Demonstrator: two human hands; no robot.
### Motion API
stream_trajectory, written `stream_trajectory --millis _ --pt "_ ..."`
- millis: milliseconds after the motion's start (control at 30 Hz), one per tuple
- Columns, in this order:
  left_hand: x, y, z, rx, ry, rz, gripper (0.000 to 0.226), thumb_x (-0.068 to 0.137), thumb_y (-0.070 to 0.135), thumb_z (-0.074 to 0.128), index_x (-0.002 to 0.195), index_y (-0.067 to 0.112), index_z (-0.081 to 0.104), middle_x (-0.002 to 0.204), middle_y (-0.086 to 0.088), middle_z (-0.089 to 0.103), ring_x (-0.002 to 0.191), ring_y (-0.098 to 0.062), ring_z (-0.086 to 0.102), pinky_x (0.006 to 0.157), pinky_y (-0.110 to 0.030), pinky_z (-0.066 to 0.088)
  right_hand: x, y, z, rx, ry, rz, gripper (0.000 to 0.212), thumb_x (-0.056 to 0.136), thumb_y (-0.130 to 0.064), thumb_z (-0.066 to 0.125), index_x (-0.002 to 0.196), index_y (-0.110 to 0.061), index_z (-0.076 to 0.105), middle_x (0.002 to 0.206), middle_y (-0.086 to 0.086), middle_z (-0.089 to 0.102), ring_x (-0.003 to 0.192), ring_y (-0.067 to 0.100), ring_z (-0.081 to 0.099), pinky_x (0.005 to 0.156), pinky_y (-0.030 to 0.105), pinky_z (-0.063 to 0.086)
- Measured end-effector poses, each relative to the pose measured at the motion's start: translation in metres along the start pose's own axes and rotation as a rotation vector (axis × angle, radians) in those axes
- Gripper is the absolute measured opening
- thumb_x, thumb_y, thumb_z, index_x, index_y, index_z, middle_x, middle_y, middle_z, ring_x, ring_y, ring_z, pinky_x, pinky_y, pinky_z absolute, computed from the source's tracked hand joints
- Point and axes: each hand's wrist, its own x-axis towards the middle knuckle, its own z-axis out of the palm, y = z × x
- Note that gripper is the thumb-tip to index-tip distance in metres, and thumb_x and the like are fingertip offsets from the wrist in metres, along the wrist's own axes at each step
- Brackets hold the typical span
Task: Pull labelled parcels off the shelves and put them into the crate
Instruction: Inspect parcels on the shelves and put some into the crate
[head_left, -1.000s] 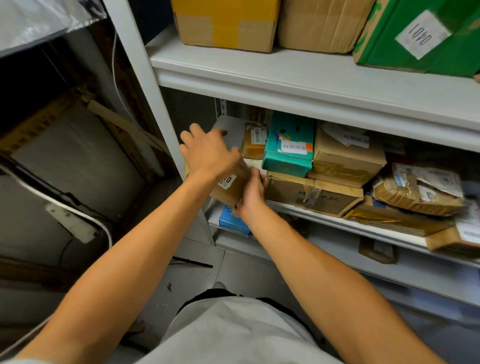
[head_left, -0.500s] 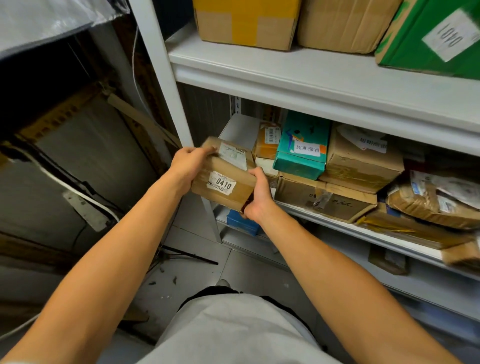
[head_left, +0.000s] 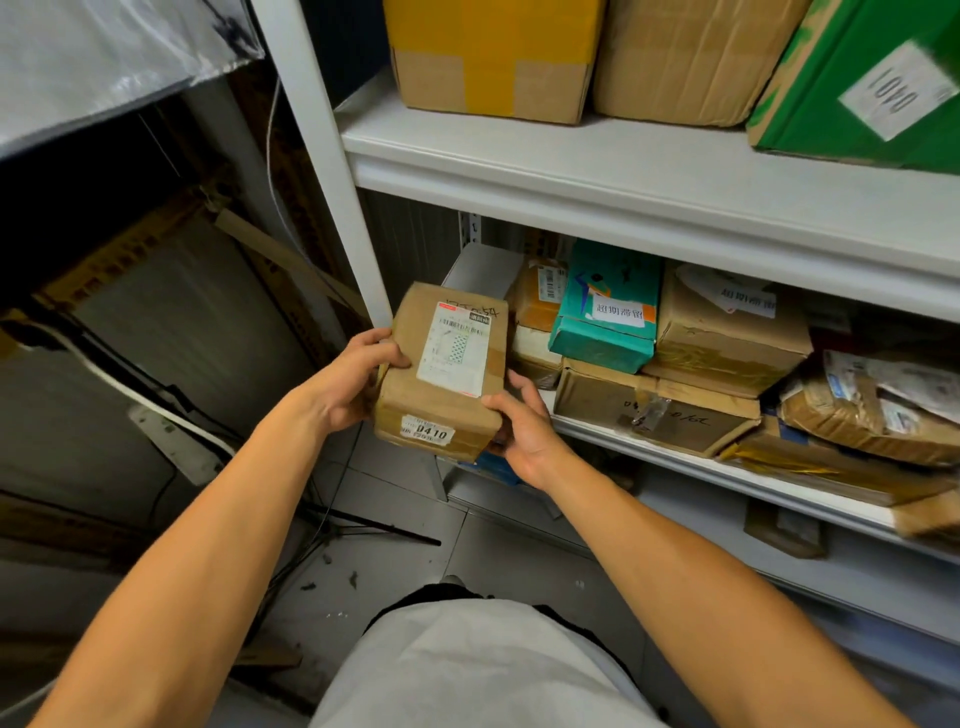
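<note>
The brown parcel (head_left: 441, 371) is off the shelf and up in the air, held just in front of the middle shelf's (head_left: 675, 441) left end, beside the white upright post (head_left: 317, 156). Its top face shows a white shipping label with a barcode, and the near face carries a small sticker reading 0410. The left hand (head_left: 345, 382) grips the parcel's left side, thumb curled over the top edge next to the label, fingers wrapped underneath. The right hand (head_left: 519, 423) clamps the near right corner, thumb pressed along the top edge, fingers tucked round the side and below. Both hands firmly on it!

Just right of the parcel, on the middle shelf, a teal box (head_left: 605, 312) sits on a flat brown carton (head_left: 649, 410), with a small tan packet (head_left: 537, 296) behind and a taped brown box (head_left: 727, 338) alongside. Further right, wrinkled padded mailers (head_left: 872, 410) lie piled up. The top shelf holds a yellow-taped carton (head_left: 493, 57), a plain brown carton (head_left: 691, 57) and a green box (head_left: 872, 88) labelled 0401. Below, grey floor tiles (head_left: 395, 561) and a white power strip (head_left: 174, 441) off to the left.
</note>
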Motion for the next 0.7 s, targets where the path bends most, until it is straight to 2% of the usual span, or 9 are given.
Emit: stream_trajectory --millis 67,167,300,467,533,567,633,667,700 --pt "-0.003 -0.010 -0.006 -0.066 -0.002 0.030 0.089 0.064 0.014 0.072 0.144 0.036 0.037 0.136 -0.014 0.050 0.116 -0.035 0.057 0.081 -0.047 0.055 -0.001 0.005 -0.005 -0.002 -0.040 -0.015 0.064 0.087 0.000 0.067 0.137 -0.033 0.043 0.125 0.008 0.063 0.100 0.026 0.060 0.076 0.038 0.051" --pt "-0.006 -0.026 -0.015 -0.095 -0.053 0.106 0.099 0.055 0.006 0.075 0.141 0.035 0.035 0.139 -0.016 0.051 0.117 -0.038 0.059 0.079 -0.046 0.055 -0.003 0.005 -0.010 -0.032 -0.102 -0.059 0.077 0.069 0.002 0.075 0.130 -0.032 0.043 0.120 0.009 0.064 0.099 0.024 0.061 0.074 0.036 0.050" --pt "-0.011 -0.035 -0.024 -0.093 -0.131 0.199 0.097 0.046 0.010 0.079 0.131 0.035 0.039 0.136 -0.017 0.051 0.122 -0.036 0.056 0.085 -0.045 0.053 -0.010 -0.004 -0.015 -0.134 -0.222 -0.135 0.074 0.062 -0.001 0.074 0.123 -0.028 0.043 0.117 0.002 0.065 0.106 0.019 0.063 0.073 0.034 0.055" --pt "-0.017 -0.040 -0.032 -0.045 -0.177 0.222 0.091 0.052 0.007 0.075 0.130 0.032 0.036 0.123 -0.012 0.065 0.112 -0.029 0.064 0.088 -0.046 0.054 -0.020 -0.010 -0.011 -0.205 -0.245 -0.200 0.069 0.050 -0.012 0.087 0.105 -0.024 0.047 0.122 0.011 0.060 0.112 0.028 0.060 0.070 0.032 0.059" --pt "-0.018 -0.047 -0.030 -0.006 -0.097 0.218 0.079 0.068 0.000 0.070 0.134 0.028 0.036 0.113 -0.007 0.072 0.106 -0.027 0.068 0.079 -0.040 0.056 -0.027 -0.012 -0.009 -0.255 -0.227 -0.259 0.065 0.055 -0.006 0.087 0.102 -0.024 0.046 0.123 0.010 0.058 0.114 0.027 0.058 0.074 0.034 0.059" --pt "-0.021 -0.047 -0.026 0.005 -0.046 0.219 0.068 0.078 0.001 0.067 0.136 0.024 0.039 0.111 -0.005 0.074 0.105 -0.027 0.069 0.077 -0.038 0.057 -0.032 -0.013 -0.006 -0.325 -0.202 -0.304 0.066 0.058 -0.005 0.088 0.105 -0.025 0.046 0.124 0.005 0.055 0.115 0.021 0.056 0.082 0.035 0.058" --pt "-0.025 -0.051 -0.018 0.016 -0.036 0.190 0.060 0.080 0.029 0.075 0.134 0.020 0.052 0.118 -0.006 0.073 0.108 -0.028 0.070 0.082 -0.041 0.057 -0.042 -0.018 0.000 -0.513 -0.128 -0.410 0.077 0.061 -0.008 0.094 0.120 -0.028 0.048 0.127 -0.007 0.045 0.117 -0.002 0.046 0.096 0.021 0.048" --pt "-0.028 -0.054 -0.012 0.017 -0.073 0.163 0.072 0.068 0.050 0.081 0.131 0.022 0.058 0.120 -0.005 0.072 0.109 -0.027 0.070 0.086 -0.044 0.057 -0.047 -0.019 0.004 -0.594 -0.107 -0.469 0.086 0.061 -0.012 0.096 0.129 -0.031 0.046 0.129 -0.009 0.040 0.118 -0.009 0.041 0.097 0.012 0.042" --pt "-0.033 -0.057 -0.004 0.002 -0.091 0.134 0.087 0.053 0.067 0.084 0.126 0.025 0.062 0.120 -0.003 0.073 0.109 -0.026 0.070 0.088 -0.046 0.056 -0.051 -0.018 0.007 -0.662 -0.115 -0.517 0.098 0.059 -0.017 0.098 0.138 -0.035 0.041 0.134 -0.008 0.037 0.122 -0.009 0.038 0.098 0.010 0.039"
